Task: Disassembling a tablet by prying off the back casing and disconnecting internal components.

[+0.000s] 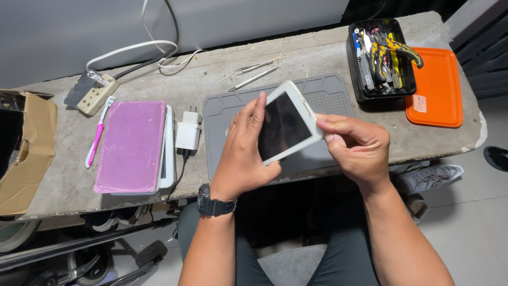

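A white smartphone [286, 126] with a dark screen is tilted above the grey work mat [328, 95]. My left hand [244, 153] holds it from the left side, fingers up along its edge, with a black watch on the wrist. My right hand [355, 147] grips the phone's right edge, thumb and fingers pinched at its side.
A pink-covered tablet [132, 145], a pink toothbrush [97, 135], a white charger [188, 132] and a power strip [98, 94] lie to the left. Tweezers [254, 69] rest behind the mat. A black tool tray [378, 55] and orange tray [436, 90] sit right. A cardboard box [24, 153] is far left.
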